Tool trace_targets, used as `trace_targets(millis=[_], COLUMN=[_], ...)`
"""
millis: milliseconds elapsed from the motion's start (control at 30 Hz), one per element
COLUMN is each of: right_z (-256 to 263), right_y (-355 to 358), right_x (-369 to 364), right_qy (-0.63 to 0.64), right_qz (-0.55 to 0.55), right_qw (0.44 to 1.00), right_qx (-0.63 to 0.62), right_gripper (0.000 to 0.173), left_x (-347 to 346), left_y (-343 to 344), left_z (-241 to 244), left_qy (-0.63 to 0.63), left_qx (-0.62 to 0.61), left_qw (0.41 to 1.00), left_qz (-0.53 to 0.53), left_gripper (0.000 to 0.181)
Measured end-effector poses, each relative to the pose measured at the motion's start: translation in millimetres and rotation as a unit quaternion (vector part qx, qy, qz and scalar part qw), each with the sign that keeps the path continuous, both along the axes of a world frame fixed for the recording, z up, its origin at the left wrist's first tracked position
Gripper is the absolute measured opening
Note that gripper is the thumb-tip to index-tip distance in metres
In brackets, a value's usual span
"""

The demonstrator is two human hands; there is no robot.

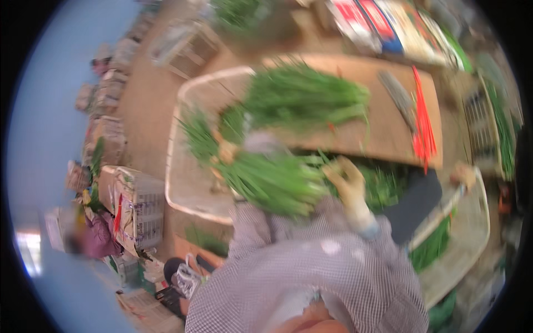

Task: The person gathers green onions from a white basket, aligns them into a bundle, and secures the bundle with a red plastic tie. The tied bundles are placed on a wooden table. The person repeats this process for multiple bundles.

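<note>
My left hand is closed around a bunch of long green leafy stalks, which look like chives. Close to the pale root ends of the bunch, my right hand has its fingers bent, and nothing plain shows in them. Beyond both hands a larger heap of the same greens lies on a wooden board. Red ties and a knife with a broad grey blade rest at the board's right. Blur hides fine detail.
A pale plastic tub stands at the left under the board. Another tub with greens is at the right, where another person's hand rests near its rim. Crates line the left, and printed sacks lie at the back.
</note>
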State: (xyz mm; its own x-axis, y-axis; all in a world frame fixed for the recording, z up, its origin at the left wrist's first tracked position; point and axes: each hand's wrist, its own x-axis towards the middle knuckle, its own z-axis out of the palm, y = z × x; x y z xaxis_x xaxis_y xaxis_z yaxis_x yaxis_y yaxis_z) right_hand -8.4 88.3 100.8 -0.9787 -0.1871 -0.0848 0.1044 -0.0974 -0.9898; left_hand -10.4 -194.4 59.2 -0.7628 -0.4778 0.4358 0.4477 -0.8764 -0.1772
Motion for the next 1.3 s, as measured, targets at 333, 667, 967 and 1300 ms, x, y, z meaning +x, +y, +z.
trace_targets(millis=[333, 667, 967, 1300], right_z=[-34, -11, -19, -50], right_y=[17, 22, -1, 47], right_x=[17, 19, 14, 14], right_qy=[-0.168, -0.192, -0.181, -0.199], right_qz=[0.282, 0.117, 0.257, 0.206], right_qw=[0.941, 0.945, 0.936, 0.855], right_qx=[-0.083, -0.235, -0.158, -0.432], right_gripper=[0.04, 0.016, 0.048, 0.03], left_x=[-10, -11, -5, 13], left_y=[15, -32, -11, -40], left_z=[5, -56, -17, -12], left_qy=[-0.044, -0.018, -0.192, -0.271], left_qx=[0.071, 0.136, 0.006, 0.038], left_qw=[0.996, 0.983, 0.978, 0.957], left_qz=[-0.014, -0.12, 0.087, 0.094], left_gripper=[0.061, 0.067, 0.068, 0.049])
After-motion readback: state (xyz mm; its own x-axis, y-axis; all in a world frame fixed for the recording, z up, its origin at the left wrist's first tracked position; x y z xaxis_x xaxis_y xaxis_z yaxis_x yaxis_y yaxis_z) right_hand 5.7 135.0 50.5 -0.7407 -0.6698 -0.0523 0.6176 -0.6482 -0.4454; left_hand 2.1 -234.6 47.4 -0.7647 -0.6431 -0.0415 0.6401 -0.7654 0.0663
